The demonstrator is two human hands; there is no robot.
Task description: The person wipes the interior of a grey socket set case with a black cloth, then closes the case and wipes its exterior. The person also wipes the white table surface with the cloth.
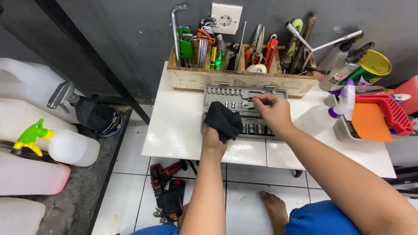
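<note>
A grey plastic socket-set case point(244, 93) lies open on the low white table point(174, 130), just in front of the worn wooden tool crate point(235, 78), and both hands work over it. The left hand point(213, 139) is closed around a crumpled black cloth point(223, 119), which hangs over the case's left half and hides part of it. The right hand point(272, 109) reaches in from the right with its fingertips point(257, 101) pinched narrow at the case's upper tray; whether they hold a piece cannot be told. A row of dark metal sockets point(257, 129) shows in the lower tray between the two wrists. Behind, the crate is packed with hex keys, pliers and screwdrivers. To the right stand spray bottles and a green can with a gold lid point(370, 67). Under the table, on the white tiled floor, lies a red and black cordless drill point(167, 191), near the person's bare foot point(274, 209)
</note>
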